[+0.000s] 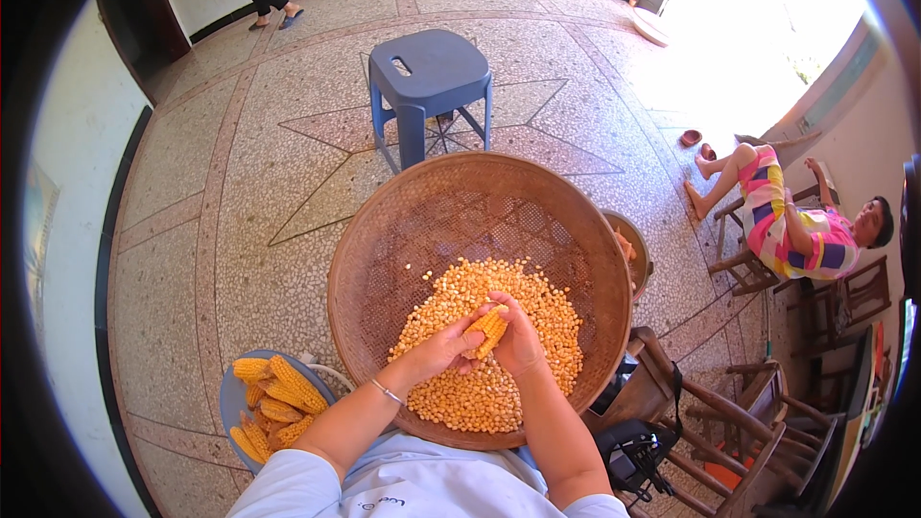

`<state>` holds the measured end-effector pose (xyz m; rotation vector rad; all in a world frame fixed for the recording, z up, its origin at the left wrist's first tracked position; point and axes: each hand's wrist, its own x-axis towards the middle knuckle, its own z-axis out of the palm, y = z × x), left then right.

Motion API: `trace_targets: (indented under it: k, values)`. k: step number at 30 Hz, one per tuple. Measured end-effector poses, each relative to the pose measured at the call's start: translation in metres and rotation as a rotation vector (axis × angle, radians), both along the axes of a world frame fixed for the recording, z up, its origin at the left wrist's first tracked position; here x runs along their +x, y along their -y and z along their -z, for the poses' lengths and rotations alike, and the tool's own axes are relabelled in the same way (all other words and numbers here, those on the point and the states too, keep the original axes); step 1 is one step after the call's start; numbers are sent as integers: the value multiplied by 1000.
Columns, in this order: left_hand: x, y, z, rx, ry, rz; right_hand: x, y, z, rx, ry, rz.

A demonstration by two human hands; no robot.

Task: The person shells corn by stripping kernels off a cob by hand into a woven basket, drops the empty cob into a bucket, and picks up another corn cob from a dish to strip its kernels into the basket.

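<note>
An ear of dried yellow corn (489, 333) is held between my two hands over a round woven bamboo basket (374, 244). My left hand (450, 342) grips it from the left, thumb lying across the lower part of the cob. From the right, my right hand (519, 338) wraps around its other side, fingertips near the upper end. Below them a broad heap of loose corn kernels (468, 403) covers the near half of the basket's mesh bottom. A few stray kernels lie farther up the weave.
At lower left, a blue-grey basin (232, 403) holds several corn ears (291, 385). A blue plastic stool (439, 65) stands beyond the basket. Another container (640, 252) sits behind its right rim. Wooden chairs (719, 439) and a black bag (633, 446) are at right. Two people are farther off.
</note>
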<state>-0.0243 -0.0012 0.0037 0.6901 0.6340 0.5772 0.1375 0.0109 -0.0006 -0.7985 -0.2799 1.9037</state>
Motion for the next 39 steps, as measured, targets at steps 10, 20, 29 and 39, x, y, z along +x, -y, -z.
trace_targets:
  k: [10,20,29,39]
  values:
    - [-3,-2,8,-95,73,72,3,0,4,42,-38,10]
    - [0,-2,4,105,-120,6,-2,-2,7,113,-18,-70]
    - [8,-6,10,211,-130,-228,-16,6,8,279,565,-232]
    - [1,-6,14,104,-74,-222,-1,1,12,232,366,-353]
